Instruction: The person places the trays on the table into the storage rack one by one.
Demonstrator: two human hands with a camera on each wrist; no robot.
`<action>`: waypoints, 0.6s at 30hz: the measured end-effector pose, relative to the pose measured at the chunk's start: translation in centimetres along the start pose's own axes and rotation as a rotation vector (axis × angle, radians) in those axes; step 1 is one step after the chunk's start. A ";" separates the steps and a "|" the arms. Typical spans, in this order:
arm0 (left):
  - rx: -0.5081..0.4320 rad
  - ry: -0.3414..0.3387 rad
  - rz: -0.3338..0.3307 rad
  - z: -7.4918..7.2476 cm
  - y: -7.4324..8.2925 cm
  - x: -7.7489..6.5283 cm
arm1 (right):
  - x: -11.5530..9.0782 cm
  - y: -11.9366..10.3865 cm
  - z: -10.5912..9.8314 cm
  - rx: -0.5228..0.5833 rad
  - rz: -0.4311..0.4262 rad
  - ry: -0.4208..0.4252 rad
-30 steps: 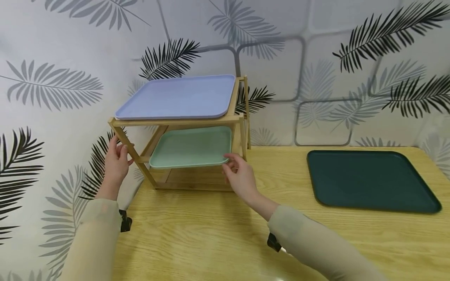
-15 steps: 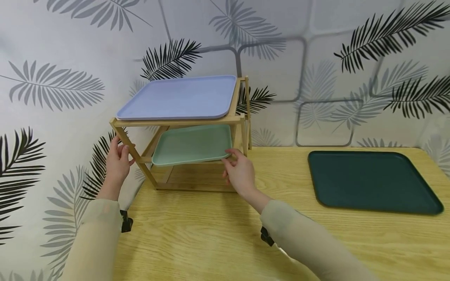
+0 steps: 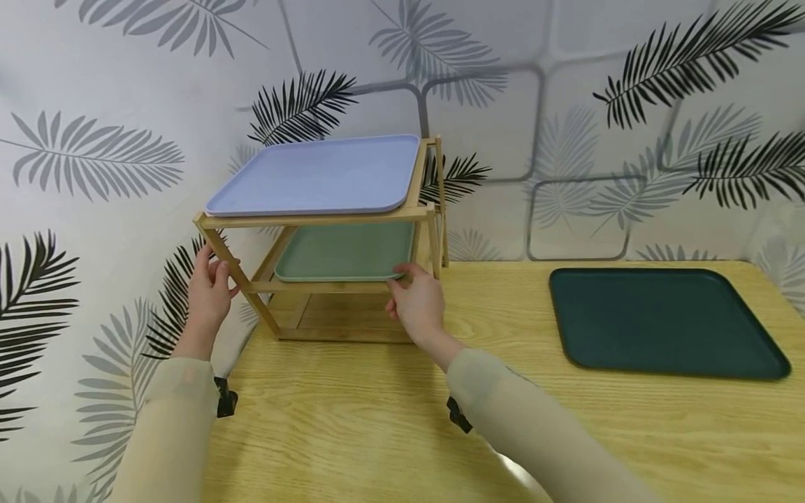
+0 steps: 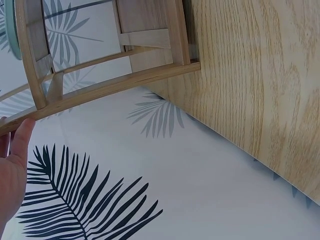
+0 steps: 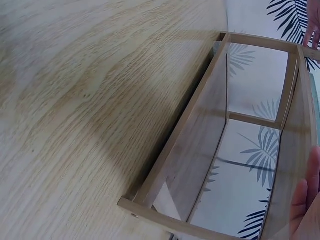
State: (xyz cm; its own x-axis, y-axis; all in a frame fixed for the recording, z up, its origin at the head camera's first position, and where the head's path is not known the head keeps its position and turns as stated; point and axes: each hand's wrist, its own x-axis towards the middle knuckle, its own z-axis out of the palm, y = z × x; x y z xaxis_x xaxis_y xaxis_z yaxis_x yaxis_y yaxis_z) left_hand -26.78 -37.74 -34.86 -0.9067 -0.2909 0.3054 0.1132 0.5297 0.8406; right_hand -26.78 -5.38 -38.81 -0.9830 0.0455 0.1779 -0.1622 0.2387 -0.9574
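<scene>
A pale wall covering (image 3: 585,91) printed with black and grey feathery leaves filled the background. In front of it spread a wood-grain worktop (image 3: 352,412), and toward its left side stood a wooden rack (image 3: 327,221), open at the front, with a top, a middle level and a low bottom level. A dark green tray (image 3: 666,321) lay flat on the right of the worktop, well apart from the rack. A lavender tray (image 3: 321,175) covered most of the rack's top. Below it, the smaller mint-green tray (image 3: 346,251) was on the middle level, its front edge running just above the front crossbar. Two light sleeves (image 3: 534,419) reached in from below. The left hand (image 3: 209,297) held the rack's front-left post (image 4: 115,89), thumb on one side and fingers curled behind. The right hand (image 3: 420,302) pinched the mint-green tray's front right corner between thumb and fingers. A small black device (image 3: 225,397) sat under the left cuff, with another under the right.
</scene>
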 end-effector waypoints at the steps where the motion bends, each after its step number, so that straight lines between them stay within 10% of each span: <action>1: 0.002 0.001 0.000 0.0 0.0 0.0 | 0.0 0.0 0.0 0.012 -0.009 -0.011; 9: 0.008 0.013 -0.004 0.0 -0.1 0.0 | -2.1 1.0 -2.3 0.130 -0.144 -0.304; 18: 0.027 0.034 -0.005 0.4 -0.4 0.0 | -6.7 2.4 -11.4 0.067 -0.172 -0.479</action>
State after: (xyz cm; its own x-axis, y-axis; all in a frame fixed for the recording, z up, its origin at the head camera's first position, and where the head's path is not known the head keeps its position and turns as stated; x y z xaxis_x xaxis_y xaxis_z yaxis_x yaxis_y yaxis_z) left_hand -26.99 -37.64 -35.40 -0.8928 -0.3203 0.3168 0.0973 0.5495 0.8298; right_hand -19.56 5.96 -39.70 -0.8681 -0.4426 0.2249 -0.3145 0.1398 -0.9389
